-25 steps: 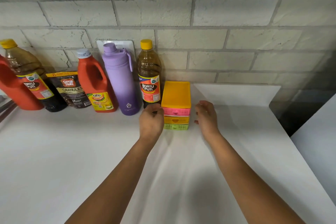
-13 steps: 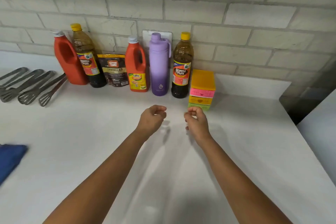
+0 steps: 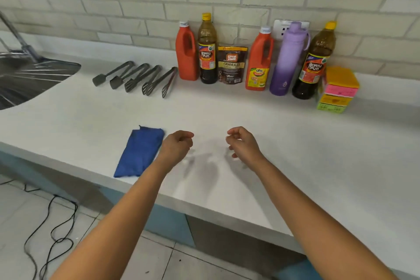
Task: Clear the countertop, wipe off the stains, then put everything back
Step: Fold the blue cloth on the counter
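Pale brick tiling backs a white tabletop [image 3: 295, 143] seen from the head camera. Along its far edge, from the middle toward the right, stand a red jug [image 3: 186, 52], a dark sauce bottle [image 3: 206, 52], a granules pouch [image 3: 231, 65], a second red jug [image 3: 259, 61], a purple flask [image 3: 287, 59], another dark sauce bottle [image 3: 314, 63] and a stack of coloured drawers [image 3: 338, 90]. Left of them five grey tongs [image 3: 136, 78] lie side by side, with a steel sink [image 3: 27, 77] at the left end. A folded blue cloth [image 3: 139, 151] lies near the front edge. Just right of it hovers the left hand [image 3: 177, 146], and the right hand [image 3: 243, 143] is nearby; both are loosely curled, holding nothing.
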